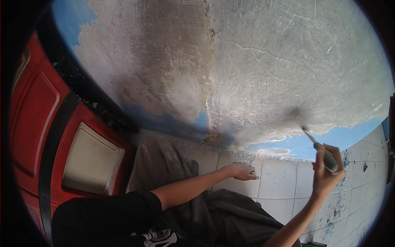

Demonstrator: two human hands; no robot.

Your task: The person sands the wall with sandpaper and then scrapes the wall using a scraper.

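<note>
My right hand (328,169) is wrapped round the dark handle of a scraper (316,144), whose thin blade points up and left at the wall. The blade tip is at the lower part of the scraped grey wall (263,70), just above a strip of blue paint (349,137). My left hand (245,171) hangs over the tiled floor, its fingers curled together; whether anything is in them is too small to tell. Ragged edges of blue paint border the bare plaster, and a vertical crack runs down the wall.
A red door (35,119) with a cream panel (94,158) stands at the left, beside a black frame. Blue paint chips lie along the wall's foot on the white tiled floor (277,179). Dark trousers cover my bent legs below.
</note>
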